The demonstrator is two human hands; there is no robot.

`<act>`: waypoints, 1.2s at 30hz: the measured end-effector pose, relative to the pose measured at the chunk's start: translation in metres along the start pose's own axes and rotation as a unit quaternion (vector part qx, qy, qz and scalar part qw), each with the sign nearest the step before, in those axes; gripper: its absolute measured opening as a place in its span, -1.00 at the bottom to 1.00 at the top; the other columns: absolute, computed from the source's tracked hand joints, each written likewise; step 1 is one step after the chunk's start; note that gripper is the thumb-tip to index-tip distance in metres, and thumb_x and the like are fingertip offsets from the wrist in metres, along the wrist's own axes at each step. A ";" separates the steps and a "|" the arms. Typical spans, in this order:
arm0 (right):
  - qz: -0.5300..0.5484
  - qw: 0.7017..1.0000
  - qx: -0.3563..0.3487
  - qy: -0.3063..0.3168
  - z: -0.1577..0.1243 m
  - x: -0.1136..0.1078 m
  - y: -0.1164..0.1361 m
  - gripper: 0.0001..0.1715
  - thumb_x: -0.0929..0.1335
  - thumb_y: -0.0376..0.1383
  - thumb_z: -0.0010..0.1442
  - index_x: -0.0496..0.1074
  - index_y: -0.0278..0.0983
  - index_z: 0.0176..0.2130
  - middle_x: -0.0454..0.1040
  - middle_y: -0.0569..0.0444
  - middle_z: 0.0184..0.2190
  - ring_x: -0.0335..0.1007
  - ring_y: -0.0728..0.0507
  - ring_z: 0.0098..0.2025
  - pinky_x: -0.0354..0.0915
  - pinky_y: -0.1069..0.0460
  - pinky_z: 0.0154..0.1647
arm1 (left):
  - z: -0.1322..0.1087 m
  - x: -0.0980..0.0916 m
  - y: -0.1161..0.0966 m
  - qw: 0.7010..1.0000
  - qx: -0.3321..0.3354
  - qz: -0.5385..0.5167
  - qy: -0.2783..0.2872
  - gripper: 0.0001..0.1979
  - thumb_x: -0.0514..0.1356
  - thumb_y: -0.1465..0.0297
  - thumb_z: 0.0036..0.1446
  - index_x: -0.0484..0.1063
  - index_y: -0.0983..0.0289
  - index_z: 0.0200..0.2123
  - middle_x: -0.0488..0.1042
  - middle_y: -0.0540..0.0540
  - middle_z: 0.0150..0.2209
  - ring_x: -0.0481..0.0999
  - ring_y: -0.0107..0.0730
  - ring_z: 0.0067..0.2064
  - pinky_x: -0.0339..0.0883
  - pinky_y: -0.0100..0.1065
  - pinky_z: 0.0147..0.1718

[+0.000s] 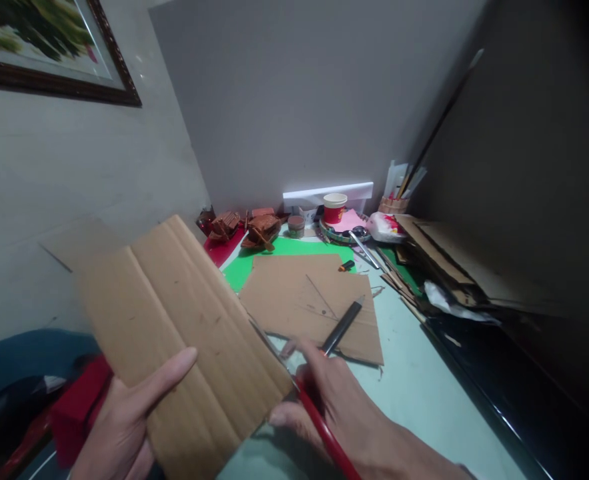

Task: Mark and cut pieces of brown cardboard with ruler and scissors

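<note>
My left hand grips a creased brown cardboard sheet from below, thumb lying on its top face. The sheet is lifted and tilted above the table's near left corner. My right hand is closed on the sheet's right edge and also holds a black pen pointing up to the right, plus a red-handled tool running down toward my wrist. A metal strip, seemingly a ruler, shows along the sheet's edge. A second flat cardboard piece with pencil lines lies on the table just beyond my right hand.
A green sheet lies under the flat cardboard. At the back stand small wooden models, a red and white cup, a small jar and pink paper. Stacked cardboard and scraps crowd the right side. A framed picture hangs on the left wall.
</note>
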State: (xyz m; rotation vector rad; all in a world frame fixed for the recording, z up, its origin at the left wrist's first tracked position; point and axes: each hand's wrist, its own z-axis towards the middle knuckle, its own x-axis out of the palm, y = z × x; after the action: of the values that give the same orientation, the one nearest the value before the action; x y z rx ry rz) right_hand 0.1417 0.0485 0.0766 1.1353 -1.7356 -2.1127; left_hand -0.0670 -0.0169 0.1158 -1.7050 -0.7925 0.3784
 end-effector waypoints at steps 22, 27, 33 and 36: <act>-0.003 0.999 0.034 -0.016 -0.002 0.005 0.007 -0.10 0.38 0.09 0.16 0.08 -0.34 0.25 0.26 0.28 -0.61 0.15 -0.07 -0.55 0.06 0.05 -0.45 | -0.010 0.000 -0.003 0.999 0.006 0.023 0.036 -0.01 0.52 0.37 -0.24 0.20 0.15 0.28 0.67 0.15 -0.20 0.65 0.15 -0.23 0.62 -0.03 -0.27; -0.025 0.998 0.050 0.020 -0.004 0.000 0.016 0.33 0.41 0.11 0.12 -0.41 -0.36 0.42 0.30 0.21 -0.51 0.20 -0.10 -0.49 0.10 0.02 -0.40 | -0.020 0.004 -0.001 0.999 0.014 0.004 0.032 0.02 0.51 0.42 -0.26 0.18 0.16 0.30 0.66 0.19 -0.18 0.58 0.28 -0.06 0.61 0.02 -0.26; 0.001 0.997 0.052 0.057 -0.006 -0.009 0.024 0.19 0.42 0.08 0.12 -0.25 -0.21 0.42 0.31 0.23 -0.56 0.23 -0.10 -0.53 0.09 0.05 -0.46 | -0.025 0.007 -0.001 0.998 -0.031 0.016 0.045 0.10 0.52 0.26 -0.27 0.10 0.16 0.34 0.67 0.21 -0.23 0.62 0.29 -0.18 0.62 -0.03 -0.42; 0.041 0.996 0.060 0.050 -0.006 -0.007 0.023 -0.04 0.41 -0.01 0.14 -0.05 -0.08 0.36 0.35 0.21 -0.53 0.26 -0.10 -0.51 0.12 0.07 -0.47 | -0.022 0.007 -0.001 0.998 -0.038 0.016 0.052 0.07 0.51 0.26 -0.23 0.09 0.10 0.34 0.66 0.18 -0.19 0.62 0.25 -0.16 0.61 -0.02 -0.29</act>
State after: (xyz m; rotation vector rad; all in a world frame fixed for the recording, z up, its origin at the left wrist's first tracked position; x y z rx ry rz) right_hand 0.1430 0.0413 0.1007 1.1583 -1.8507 -1.8939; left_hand -0.0480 -0.0281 0.1243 -1.7953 -0.7128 0.2812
